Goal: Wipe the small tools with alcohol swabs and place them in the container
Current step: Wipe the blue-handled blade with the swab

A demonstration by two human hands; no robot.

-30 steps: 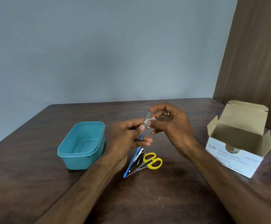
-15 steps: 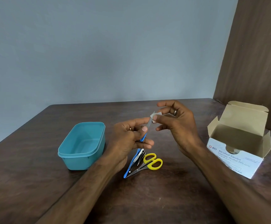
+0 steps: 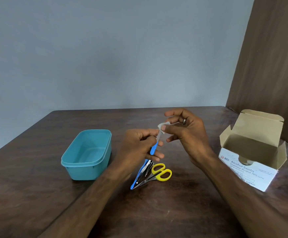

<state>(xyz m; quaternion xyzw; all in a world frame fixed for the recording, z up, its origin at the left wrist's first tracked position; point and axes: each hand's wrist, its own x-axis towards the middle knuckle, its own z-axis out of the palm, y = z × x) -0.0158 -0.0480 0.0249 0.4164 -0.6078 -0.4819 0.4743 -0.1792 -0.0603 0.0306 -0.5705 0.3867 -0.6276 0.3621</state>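
left hand grips the blue-handled tool; right hand pinches the swab at its 12 o'clock end, which may slip off.

Worktop: dark brown wood grain, runs from near edge to far wall. Wall: plain grey-blue, behind the worktop's far edge. Panel: dark brown wood, upright at far right, meeting the wall at the corner.
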